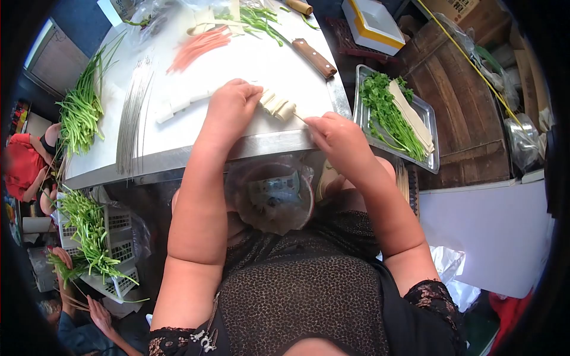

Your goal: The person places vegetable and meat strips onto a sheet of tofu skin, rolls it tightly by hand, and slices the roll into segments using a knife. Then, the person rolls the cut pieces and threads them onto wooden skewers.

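Observation:
Over the front edge of the white table (208, 133), pale rolled pieces (277, 105) lie between my two hands. My left hand (234, 107) has its fingers closed at the left end of these rolls. At their right end my right hand (335, 133) pinches the end of a thin stick. To the left of my left hand, white rolls (173, 110) lie in a row. Red strips (199, 47), green peppers (261, 21) and a wooden-handled knife (313, 58) lie farther back. A bundle of thin metal skewers (133, 115) rests on the left part.
A metal tray (434, 136) with herbs and pale sheets stands at the right. Green stalks (83, 115) lie at the table's left edge, more above white crates (119, 255). Two other people are at the left, one in red (24, 166). A plastic-lined container (273, 196) sits below the table edge.

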`<control>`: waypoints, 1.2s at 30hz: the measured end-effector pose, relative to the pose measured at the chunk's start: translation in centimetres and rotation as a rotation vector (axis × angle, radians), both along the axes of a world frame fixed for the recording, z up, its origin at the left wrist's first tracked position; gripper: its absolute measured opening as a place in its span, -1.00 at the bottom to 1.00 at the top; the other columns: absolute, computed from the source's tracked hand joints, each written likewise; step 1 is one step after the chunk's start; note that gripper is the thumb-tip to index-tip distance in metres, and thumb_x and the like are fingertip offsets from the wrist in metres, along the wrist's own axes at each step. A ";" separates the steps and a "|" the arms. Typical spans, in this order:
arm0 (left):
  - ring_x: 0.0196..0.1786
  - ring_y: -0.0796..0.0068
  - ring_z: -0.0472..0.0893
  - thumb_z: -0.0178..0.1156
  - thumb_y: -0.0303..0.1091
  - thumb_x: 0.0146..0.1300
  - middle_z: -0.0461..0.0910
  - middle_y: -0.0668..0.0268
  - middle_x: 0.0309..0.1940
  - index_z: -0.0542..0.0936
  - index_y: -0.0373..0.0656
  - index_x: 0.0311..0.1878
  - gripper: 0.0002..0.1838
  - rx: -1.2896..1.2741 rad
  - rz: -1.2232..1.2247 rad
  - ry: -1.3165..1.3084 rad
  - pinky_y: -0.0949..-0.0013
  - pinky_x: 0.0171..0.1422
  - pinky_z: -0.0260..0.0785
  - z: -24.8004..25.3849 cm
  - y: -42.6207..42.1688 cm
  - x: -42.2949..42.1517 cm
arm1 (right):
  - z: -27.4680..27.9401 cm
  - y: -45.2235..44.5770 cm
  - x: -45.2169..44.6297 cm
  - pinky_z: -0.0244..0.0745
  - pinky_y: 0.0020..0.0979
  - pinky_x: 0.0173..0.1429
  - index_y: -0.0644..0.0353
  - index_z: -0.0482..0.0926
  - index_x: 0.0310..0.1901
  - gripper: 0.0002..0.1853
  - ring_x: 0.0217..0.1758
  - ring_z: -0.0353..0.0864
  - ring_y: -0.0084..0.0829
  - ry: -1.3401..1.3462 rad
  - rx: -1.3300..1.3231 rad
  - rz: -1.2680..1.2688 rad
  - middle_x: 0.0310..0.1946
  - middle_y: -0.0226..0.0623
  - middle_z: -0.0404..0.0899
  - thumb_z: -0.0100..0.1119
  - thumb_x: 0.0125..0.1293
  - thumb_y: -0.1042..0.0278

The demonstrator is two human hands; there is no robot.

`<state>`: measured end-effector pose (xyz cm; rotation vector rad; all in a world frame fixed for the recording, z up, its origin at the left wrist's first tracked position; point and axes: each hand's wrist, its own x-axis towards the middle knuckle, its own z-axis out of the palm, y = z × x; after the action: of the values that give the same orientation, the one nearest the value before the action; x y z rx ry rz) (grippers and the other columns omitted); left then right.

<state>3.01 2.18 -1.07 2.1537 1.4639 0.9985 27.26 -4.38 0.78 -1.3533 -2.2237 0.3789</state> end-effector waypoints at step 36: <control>0.19 0.19 0.63 0.05 -0.30 0.56 0.59 -0.02 0.16 0.25 -0.31 0.45 -0.49 -0.702 -0.079 -1.230 0.15 0.29 0.55 1.3 -15.4 3.2 | -28.4 -21.2 32.8 0.55 -0.02 0.06 0.28 0.62 -0.16 -0.77 -0.02 0.67 0.08 -0.318 -0.430 -1.077 -0.14 0.07 0.68 0.32 0.33 0.28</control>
<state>6.20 -13.26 0.19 0.7625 0.8503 1.1746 60.05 -25.61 -27.63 -2.7206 -1.3108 0.2364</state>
